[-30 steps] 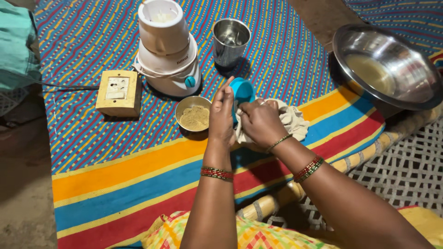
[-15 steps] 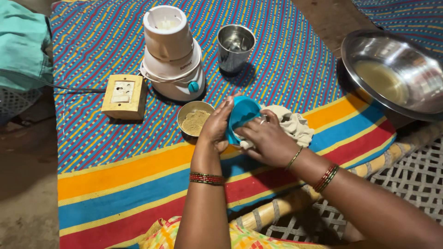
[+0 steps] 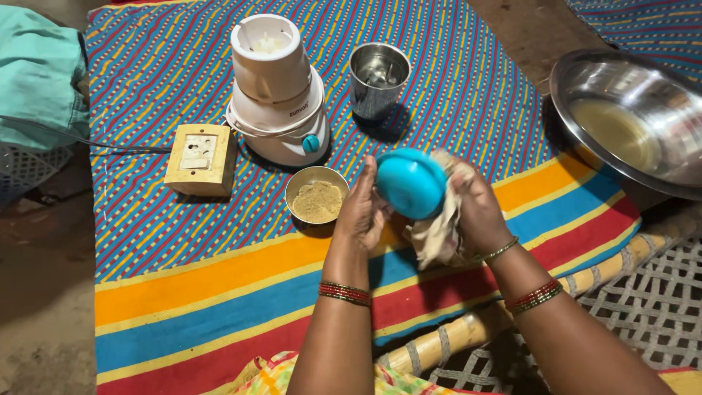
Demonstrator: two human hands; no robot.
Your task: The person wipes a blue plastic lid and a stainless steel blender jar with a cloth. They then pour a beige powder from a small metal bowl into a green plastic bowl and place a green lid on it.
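While the left hand [image 3: 363,212] grips a blue lid [image 3: 410,183], the right hand [image 3: 475,208] clutches a cloth [image 3: 437,234]

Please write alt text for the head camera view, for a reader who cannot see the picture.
A person's left hand holds a round blue lid while the right hand presses a pale cloth against it, above a striped mat. Nearby stand a small bowl of brown powder, a white mixer base, a steel jar, a switch box and a large steel basin.
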